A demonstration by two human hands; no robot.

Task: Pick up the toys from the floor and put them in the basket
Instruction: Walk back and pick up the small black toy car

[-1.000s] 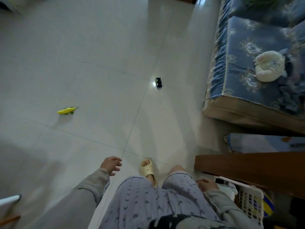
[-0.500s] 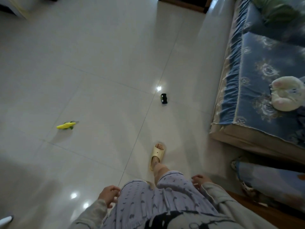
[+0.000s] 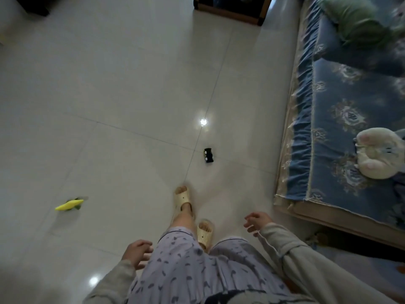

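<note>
Toys lie scattered on a pale, glossy tiled floor (image 3: 109,84): a small black toy car (image 3: 208,155) sits just right of a tile seam, ahead of the person's feet, while a yellow toy with a green end (image 3: 69,204), slightly blurred, rests well apart from it on the left side of the floor. A bright light reflection glints on the tiles just beyond the car. The person stands over the scene in patterned lavender pyjama trousers (image 3: 197,266) and cream slide sandals (image 3: 183,197), one foot placed forward of the other. The left hand (image 3: 138,252), emerging from a grey sleeve (image 3: 114,284), hangs beside the left leg with fingers loosely curled and holds nothing. The right hand (image 3: 257,221) is extended out from the body above the floor, fingers spread and relaxed, also empty. Neither hand touches a toy. Along the right edge runs a sofa (image 3: 341,132) covered in blue floral fabric with a fringed border; a white plush toy (image 3: 374,152) lies on its seat near the right edge of the view, and a green cushion (image 3: 355,20) sits at its far end. Dark wooden furniture (image 3: 230,9) stands at the top of the view, across the floor. The basket is out of view.
</note>
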